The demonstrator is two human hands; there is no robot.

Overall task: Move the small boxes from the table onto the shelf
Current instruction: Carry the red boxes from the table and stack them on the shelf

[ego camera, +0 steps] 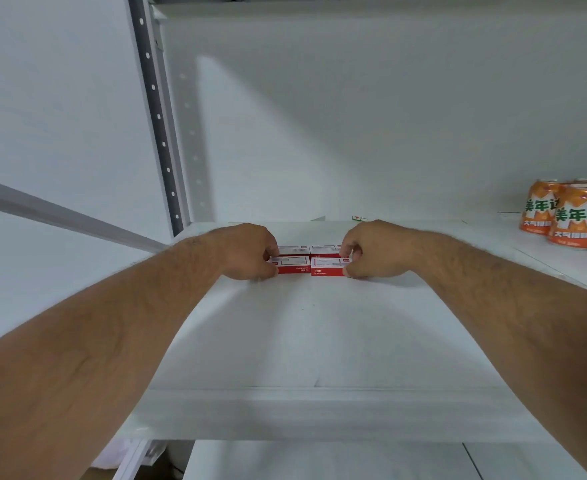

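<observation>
Here, four small red-and-white boxes are seen grouped deep on the white shelf (319, 334), two in front and two just behind, all touching or nearly so. The left front box (293, 266) is pinched at its outer end by the left hand (247, 251), thumb low and fingers curled over the top; the right front box (330, 267) is pinched likewise by the right hand (371, 249). Neither box appears to have been let go, so the step in hand is judged to be the final setting down and squaring up against the back boxes (307, 250). The table is not in view, so it cannot be told whether more boxes are left there. Several slips could be made from here. If the hands are drawn back before the fingers are fully opened, the light front boxes could be dragged forward and the row spoiled. If the pair is pushed too hard, the back boxes could be shoved out of line toward the rear panel. A narrow gap is seen between the two front boxes; were they pressed together unevenly, one could be tipped or ridden up over its neighbour. The orange cans (574, 213) stand well apart at the right and are unlikely to be disturbed unless the right arm is swung wide on withdrawal.
</observation>
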